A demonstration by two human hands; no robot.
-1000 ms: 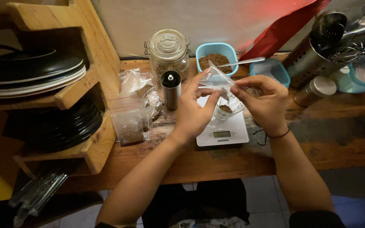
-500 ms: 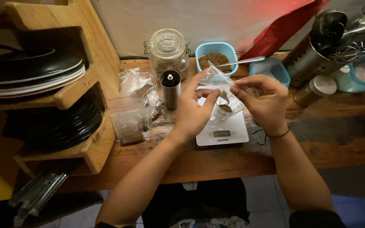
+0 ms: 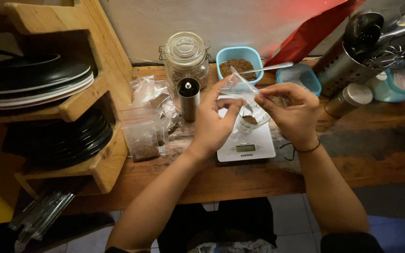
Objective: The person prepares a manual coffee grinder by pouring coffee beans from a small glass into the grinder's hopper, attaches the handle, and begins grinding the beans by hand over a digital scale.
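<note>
Hands meet above a small white kitchen scale (image 3: 246,146) on a wooden worktop (image 3: 268,175). The left hand (image 3: 214,122) pinches one edge of a small clear plastic bag (image 3: 238,87) between thumb and forefinger, the other fingers loosely curled; the right hand (image 3: 291,112) pinches the opposite edge the same way, so the bag hangs stretched between them. Just under the bag, a little clear cup (image 3: 251,119) with brown grounds in it stands on the scale. Left of the scale stands a steel grinder (image 3: 188,97), with a pile of small filled bags (image 3: 144,138) beside it. Behind are a lidded glass jar (image 3: 186,58) and a blue tub (image 3: 237,63) of brown grounds with a spoon (image 3: 270,68) resting in it. Far left, a wooden rack (image 3: 83,98) holds stacked plates (image 3: 33,79).
</note>
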